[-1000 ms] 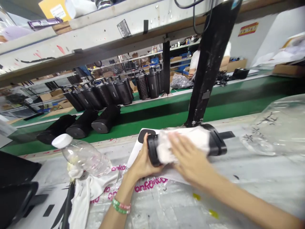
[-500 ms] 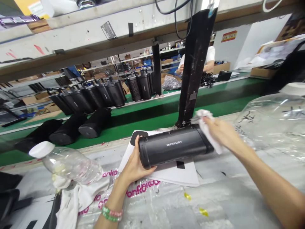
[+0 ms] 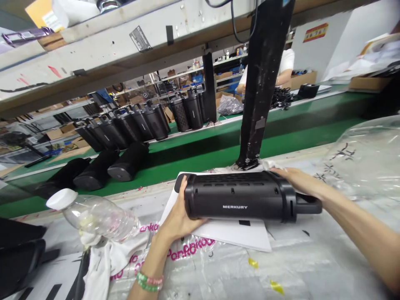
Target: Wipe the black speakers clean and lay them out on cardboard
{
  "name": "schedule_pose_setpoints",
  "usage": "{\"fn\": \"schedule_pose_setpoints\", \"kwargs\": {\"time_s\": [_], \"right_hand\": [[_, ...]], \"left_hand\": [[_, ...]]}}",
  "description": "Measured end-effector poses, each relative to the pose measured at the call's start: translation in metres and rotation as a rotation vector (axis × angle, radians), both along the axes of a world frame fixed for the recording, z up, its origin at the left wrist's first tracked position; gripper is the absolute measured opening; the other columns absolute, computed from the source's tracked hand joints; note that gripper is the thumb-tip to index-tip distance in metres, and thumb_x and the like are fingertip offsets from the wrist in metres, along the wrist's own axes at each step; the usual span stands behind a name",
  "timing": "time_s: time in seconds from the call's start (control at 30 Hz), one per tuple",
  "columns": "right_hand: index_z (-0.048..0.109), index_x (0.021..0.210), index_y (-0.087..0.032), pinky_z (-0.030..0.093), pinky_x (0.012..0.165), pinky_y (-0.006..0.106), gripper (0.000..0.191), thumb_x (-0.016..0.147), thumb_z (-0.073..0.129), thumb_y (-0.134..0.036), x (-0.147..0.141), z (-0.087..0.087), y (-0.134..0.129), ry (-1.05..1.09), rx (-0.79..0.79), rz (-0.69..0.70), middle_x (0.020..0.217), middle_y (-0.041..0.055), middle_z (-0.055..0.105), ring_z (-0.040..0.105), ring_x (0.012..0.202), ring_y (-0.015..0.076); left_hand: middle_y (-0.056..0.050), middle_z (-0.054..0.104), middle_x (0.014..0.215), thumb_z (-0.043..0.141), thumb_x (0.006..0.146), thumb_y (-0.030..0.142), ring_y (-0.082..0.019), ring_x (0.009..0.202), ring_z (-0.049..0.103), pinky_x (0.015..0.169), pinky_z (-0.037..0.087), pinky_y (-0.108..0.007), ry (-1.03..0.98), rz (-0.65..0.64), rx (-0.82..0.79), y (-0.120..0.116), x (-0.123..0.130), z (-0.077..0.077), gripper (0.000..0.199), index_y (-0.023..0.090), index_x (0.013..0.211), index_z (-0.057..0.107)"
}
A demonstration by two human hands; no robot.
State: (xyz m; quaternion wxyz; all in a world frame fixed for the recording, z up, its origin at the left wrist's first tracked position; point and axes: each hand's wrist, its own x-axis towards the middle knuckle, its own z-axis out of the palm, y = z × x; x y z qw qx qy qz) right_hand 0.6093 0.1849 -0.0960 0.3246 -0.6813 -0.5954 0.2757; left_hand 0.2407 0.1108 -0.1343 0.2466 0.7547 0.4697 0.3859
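Clearly, the left hand (image 3: 177, 218) clasped one device (image 3: 240, 198).
The right hand's (image 3: 292, 176) grip was hidden; two bottles (image 3: 103, 221) shared the plastic-covered surface (image 3: 231, 277); three cylinders (image 3: 128, 162) lay on the green belt (image 3: 187, 156).

Black device (image 3: 237, 200), green belt (image 3: 187, 156), pink-green bracelet (image 3: 150, 282)

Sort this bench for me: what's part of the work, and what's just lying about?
Seems in use:
- black MERKURY unit, in the left hand
- white cloth at the right hand, mostly hidden

Seems lying about:
- capped bottle
- crumpled cloth
- yellow scraps
- large clear container
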Motion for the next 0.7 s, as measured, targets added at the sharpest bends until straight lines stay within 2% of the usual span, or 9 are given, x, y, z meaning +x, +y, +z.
{"fn": "schedule_pose_setpoints", "kwargs": {"time_s": [0.13,0.23,0.4,0.5,0.6,0.67,0.7], "right_hand": [[0.061,0.091,-0.018,0.047,0.075,0.037,0.05,0.08,0.04,-0.062,-0.017,0.001,-0.013,0.016,0.2,-0.078,0.083,0.0091,0.067,0.061,0.08,0.0274],[0.056,0.093,-0.019,0.044,0.071,0.035,0.052,0.079,0.037,-0.065,-0.024,0.004,-0.023,-0.003,0.361,-0.136,0.077,0.0064,0.061,0.056,0.075,0.0246],[0.052,0.086,-0.021,0.041,0.064,0.034,0.045,0.076,0.04,-0.064,-0.025,0.004,-0.026,-0.046,0.478,-0.155,0.069,0.0036,0.054,0.05,0.066,0.0213],[0.049,0.079,-0.022,0.04,0.062,0.034,0.04,0.079,0.04,-0.061,-0.022,0.006,-0.026,-0.07,0.511,-0.177,0.066,0.0037,0.053,0.049,0.063,0.0209],[0.045,0.071,-0.023,0.04,0.058,0.035,0.041,0.086,0.033,-0.06,-0.022,0.013,-0.032,-0.094,0.569,-0.229,0.062,0.0048,0.052,0.049,0.06,0.0217],[0.047,0.068,-0.023,0.042,0.056,0.036,0.045,0.089,0.033,-0.06,-0.033,0.017,-0.039,-0.11,0.586,-0.191,0.061,0.0057,0.055,0.052,0.059,0.0229],[0.052,0.07,-0.022,0.045,0.058,0.037,0.046,0.09,0.035,-0.06,-0.042,0.018,-0.044,-0.135,0.603,-0.125,0.065,0.0067,0.06,0.056,0.062,0.0243]], "left_hand": [[-0.014,0.014,0.164,0.08,0.06,0.069,-0.04,0.149,0.022,0.122,0.018,-0.057,-0.342,-0.059,-0.096,-0.001,-0.002,0.003,0.12,0.031,0.153,0.015],[-0.011,0.025,0.161,0.066,0.067,0.08,-0.037,0.147,0.028,0.122,0.022,-0.052,-0.451,-0.128,-0.167,-0.002,-0.003,0.006,0.109,0.031,0.154,0.021],[-0.006,0.039,0.154,0.044,0.088,0.073,-0.03,0.144,0.033,0.123,0.019,-0.044,-0.52,-0.041,-0.085,-0.006,0.009,0.001,0.074,0.03,0.149,0.037],[-0.006,0.043,0.151,0.037,0.091,0.073,-0.028,0.143,0.034,0.124,0.017,-0.043,-0.583,0.011,-0.071,-0.006,0.016,-0.003,0.07,0.029,0.145,0.043],[-0.005,0.043,0.151,0.034,0.092,0.073,-0.027,0.143,0.035,0.123,0.021,-0.042,-0.636,0.022,-0.129,-0.004,0.018,-0.004,0.067,0.031,0.143,0.045],[-0.004,0.041,0.152,0.034,0.092,0.072,-0.026,0.144,0.034,0.123,0.021,-0.041,-0.652,0.056,-0.183,-0.003,0.018,-0.003,0.066,0.032,0.143,0.043],[-0.004,0.041,0.153,0.034,0.092,0.072,-0.026,0.144,0.034,0.124,0.02,-0.042,-0.655,0.078,-0.204,-0.003,0.018,-0.003,0.066,0.032,0.144,0.043]]}}
